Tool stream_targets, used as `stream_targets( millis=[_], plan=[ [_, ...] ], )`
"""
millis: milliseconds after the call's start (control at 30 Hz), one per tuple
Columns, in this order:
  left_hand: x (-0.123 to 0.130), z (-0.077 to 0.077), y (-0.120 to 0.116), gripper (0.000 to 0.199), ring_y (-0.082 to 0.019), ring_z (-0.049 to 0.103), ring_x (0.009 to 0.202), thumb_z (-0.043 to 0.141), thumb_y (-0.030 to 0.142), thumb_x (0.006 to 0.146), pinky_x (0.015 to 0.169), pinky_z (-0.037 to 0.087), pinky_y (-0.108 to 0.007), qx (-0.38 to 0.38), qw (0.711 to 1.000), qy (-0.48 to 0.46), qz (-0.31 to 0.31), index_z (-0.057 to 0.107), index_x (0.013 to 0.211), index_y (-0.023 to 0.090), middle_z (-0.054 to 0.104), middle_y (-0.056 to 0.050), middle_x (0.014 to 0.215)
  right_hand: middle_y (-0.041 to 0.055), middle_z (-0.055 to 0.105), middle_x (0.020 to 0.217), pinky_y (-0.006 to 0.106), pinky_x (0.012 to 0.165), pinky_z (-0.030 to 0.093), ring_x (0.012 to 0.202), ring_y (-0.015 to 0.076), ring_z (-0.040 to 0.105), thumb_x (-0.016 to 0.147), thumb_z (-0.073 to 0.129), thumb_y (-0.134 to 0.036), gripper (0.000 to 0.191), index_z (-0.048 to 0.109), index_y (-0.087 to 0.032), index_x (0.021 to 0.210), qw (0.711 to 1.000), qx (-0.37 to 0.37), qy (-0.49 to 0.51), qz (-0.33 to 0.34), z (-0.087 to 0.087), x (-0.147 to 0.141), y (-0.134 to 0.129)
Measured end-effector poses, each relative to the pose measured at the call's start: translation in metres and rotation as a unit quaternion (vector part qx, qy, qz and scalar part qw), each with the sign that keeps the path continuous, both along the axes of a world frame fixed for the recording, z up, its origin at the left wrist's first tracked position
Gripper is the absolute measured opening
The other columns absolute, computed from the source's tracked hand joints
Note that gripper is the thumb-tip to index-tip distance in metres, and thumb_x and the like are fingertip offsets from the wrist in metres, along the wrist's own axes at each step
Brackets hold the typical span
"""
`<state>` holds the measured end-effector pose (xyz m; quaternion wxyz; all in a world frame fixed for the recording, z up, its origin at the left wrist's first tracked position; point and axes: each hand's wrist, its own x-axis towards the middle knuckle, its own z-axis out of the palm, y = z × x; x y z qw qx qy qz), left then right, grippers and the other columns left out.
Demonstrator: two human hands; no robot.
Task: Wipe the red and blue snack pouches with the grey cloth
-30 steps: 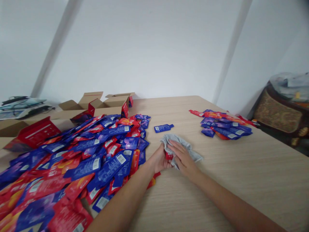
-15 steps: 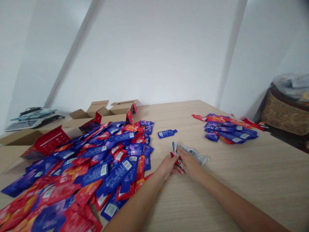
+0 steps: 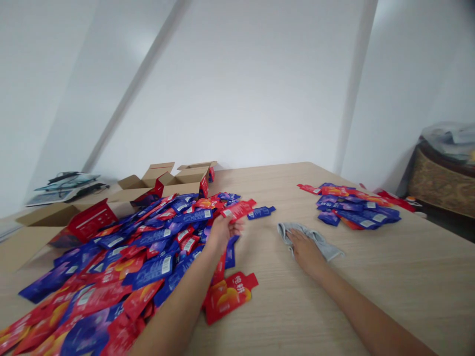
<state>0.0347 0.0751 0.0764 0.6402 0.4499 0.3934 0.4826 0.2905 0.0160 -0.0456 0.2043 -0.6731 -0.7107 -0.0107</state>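
My left hand (image 3: 221, 232) is closed on a red pouch (image 3: 239, 210) and holds it up at the right edge of a big pile of red and blue pouches (image 3: 148, 242). A blue pouch (image 3: 261, 212) lies on the table just beyond the held one. My right hand (image 3: 305, 251) presses on a crumpled grey cloth (image 3: 322, 242), its fingers curled over the cloth's left part. Nearer to me, a red pouch with orange fruit on it (image 3: 228, 296) lies at the pile's edge.
Open cardboard boxes (image 3: 40, 232) stand behind and left of the pile. A smaller group of red and blue pouches (image 3: 356, 207) lies at the right on the wooden table (image 3: 297, 306). Papers and cables (image 3: 67, 188) are at the far left. A patterned chair (image 3: 441, 188) stands beyond the right edge.
My hands have parted. The left moved left and away from me with the red pouch, out of the cloth. My right hand and the cloth shifted slightly right.
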Motion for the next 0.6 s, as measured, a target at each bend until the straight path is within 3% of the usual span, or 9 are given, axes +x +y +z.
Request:
stream_targets(
  millis=[67, 133, 167, 233, 300, 400, 500, 600],
  plan=[
    [-0.020, 0.020, 0.013, 0.022, -0.009, 0.063, 0.059, 0.041, 0.029, 0.093, 0.056, 0.050, -0.017, 0.065, 0.992, -0.066, 0.083, 0.053, 0.083, 0.013, 0.069, -0.006, 0.076, 0.0150, 0.045, 0.138, 0.043, 0.106, 0.030, 0.131, 0.0239, 0.036, 0.078, 0.038, -0.005, 0.053, 0.050, -0.008, 0.130, 1.000, -0.002, 0.002, -0.001, 0.001, -0.004, -0.001],
    [-0.025, 0.024, 0.024, 0.030, -0.013, 0.066, 0.068, 0.041, 0.039, 0.093, 0.063, 0.053, -0.022, 0.079, 0.988, -0.087, 0.098, 0.051, 0.084, 0.013, 0.069, -0.010, 0.080, 0.0156, 0.045, 0.139, 0.043, 0.106, 0.030, 0.131, 0.0244, 0.036, 0.078, 0.038, -0.005, 0.053, 0.050, -0.008, 0.130, 1.000, -0.006, 0.005, 0.000, 0.003, -0.007, -0.001],
    [-0.020, 0.019, 0.031, 0.033, -0.016, 0.067, 0.070, 0.042, 0.044, 0.091, 0.064, 0.054, -0.026, 0.070, 0.992, -0.066, 0.080, 0.051, 0.086, 0.013, 0.069, -0.012, 0.081, 0.0159, 0.044, 0.139, 0.044, 0.105, 0.030, 0.131, 0.0247, 0.036, 0.078, 0.038, -0.005, 0.053, 0.050, -0.008, 0.130, 1.000, -0.008, 0.007, 0.000, 0.004, -0.008, -0.001],
    [-0.002, -0.001, 0.045, 0.035, -0.019, 0.067, 0.074, 0.046, 0.047, 0.088, 0.066, 0.054, -0.030, 0.056, 0.996, 0.064, 0.026, 0.050, 0.091, 0.012, 0.068, -0.014, 0.085, 0.0159, 0.043, 0.140, 0.044, 0.105, 0.029, 0.131, 0.0253, 0.036, 0.079, 0.039, -0.006, 0.052, 0.049, -0.008, 0.130, 1.000, -0.015, 0.011, -0.003, 0.007, -0.010, -0.001],
    [0.022, -0.027, 0.061, 0.033, -0.021, 0.067, 0.083, 0.052, 0.043, 0.086, 0.072, 0.053, -0.033, 0.084, 0.969, 0.233, 0.010, 0.051, 0.097, 0.012, 0.066, -0.016, 0.094, 0.0150, 0.043, 0.140, 0.045, 0.106, 0.027, 0.131, 0.0255, 0.036, 0.080, 0.040, -0.008, 0.052, 0.049, -0.010, 0.130, 1.000, -0.020, 0.013, -0.009, 0.010, -0.012, -0.002],
    [0.053, -0.054, 0.086, 0.034, -0.027, 0.056, 0.112, 0.066, 0.025, 0.074, 0.092, 0.044, -0.037, 0.129, 0.925, 0.357, 0.016, 0.052, 0.102, 0.011, 0.060, -0.019, 0.114, 0.0123, 0.044, 0.140, 0.047, 0.107, 0.021, 0.131, 0.0241, 0.036, 0.081, 0.039, -0.009, 0.051, 0.051, -0.013, 0.130, 1.000, -0.018, 0.016, -0.016, 0.014, -0.015, -0.004],
    [0.067, -0.064, 0.103, 0.042, -0.029, 0.036, 0.130, 0.067, 0.011, 0.065, 0.106, 0.028, -0.037, 0.179, 0.891, 0.417, -0.005, 0.056, 0.105, 0.012, 0.053, -0.018, 0.126, 0.0106, 0.046, 0.139, 0.048, 0.107, 0.021, 0.130, 0.0232, 0.037, 0.080, 0.038, -0.008, 0.051, 0.051, -0.016, 0.129, 0.999, -0.012, 0.028, -0.014, 0.015, -0.015, -0.005],
    [0.073, -0.064, 0.105, 0.039, -0.028, 0.039, 0.128, 0.060, 0.008, 0.067, 0.108, 0.024, -0.036, 0.231, 0.851, 0.469, -0.050, 0.059, 0.106, 0.012, 0.054, -0.016, 0.127, 0.0107, 0.048, 0.137, 0.045, 0.104, 0.028, 0.128, 0.0229, 0.039, 0.077, 0.037, -0.004, 0.054, 0.054, -0.015, 0.126, 0.998, -0.004, 0.063, -0.004, 0.014, -0.011, -0.001]
  ],
)
